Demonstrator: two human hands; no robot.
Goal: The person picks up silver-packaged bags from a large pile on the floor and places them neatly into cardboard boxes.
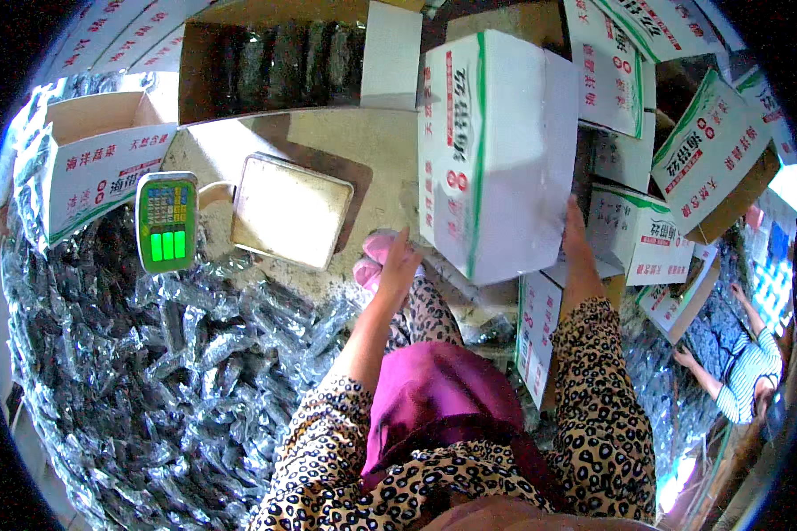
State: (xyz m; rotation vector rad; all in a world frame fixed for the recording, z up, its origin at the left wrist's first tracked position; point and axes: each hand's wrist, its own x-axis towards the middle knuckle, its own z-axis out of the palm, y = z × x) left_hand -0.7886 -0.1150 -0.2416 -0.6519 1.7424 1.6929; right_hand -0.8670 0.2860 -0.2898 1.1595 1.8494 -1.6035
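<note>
A white cardboard carton (481, 159) with a green stripe and red and black printing stands tall in front of me, slightly tilted. My right hand (574, 232) lies against its right side, fingers partly hidden by the edge. My left hand (398, 265) is just left of the carton's lower edge, fingers apart, holding nothing. Left of it on the floor sits a bench scale with a pale metal platform (292, 211). Its green display unit (167, 222) is lit, and a cable joins the two.
Clear-wrapped dark packs (192, 385) lie in a large heap at left. Behind the scale, an open carton (272, 66) holds rows of packs. Another open carton (106, 159) rests on the heap. Several cartons (710, 159) are piled at right; beyond them is another person (747, 372).
</note>
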